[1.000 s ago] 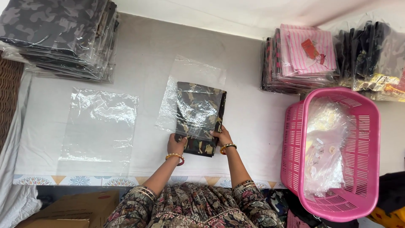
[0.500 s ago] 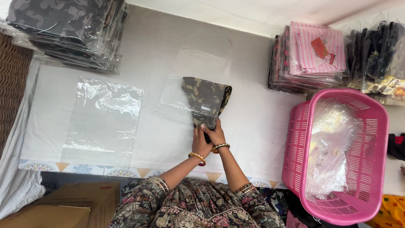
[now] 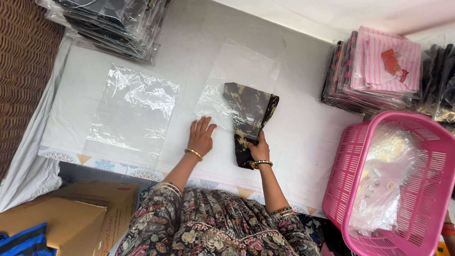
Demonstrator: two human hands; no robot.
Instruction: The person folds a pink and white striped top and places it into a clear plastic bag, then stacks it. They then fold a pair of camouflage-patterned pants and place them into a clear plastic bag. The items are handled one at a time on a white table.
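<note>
At the worktop's (image 3: 303,137) middle, the right hand (image 3: 259,150) grips a folded camouflage garment (image 3: 249,118) half inside a clear bag (image 3: 237,80); the left hand (image 3: 201,135) lies flat, fingers spread, on the bag's near edge. Right, a pink basket (image 3: 403,189) runs out of frame.

On the sheet (image 3: 303,137) before us, a folded cloth (image 3: 249,116) lies half inside a clear bag (image 3: 237,76) at twelve o'clock. Our left hand (image 3: 200,136) rests flat at the bag's near edge; our right hand (image 3: 259,150) grips the cloth's near end. A second bag (image 3: 132,114) lies at ten o'clock, a stack (image 3: 109,23) beyond it. At two o'clock sit more stacks (image 3: 374,71), at four o'clock a basket (image 3: 429,189) holding bags. A box (image 3: 71,213) sits at eight o'clock.
</note>
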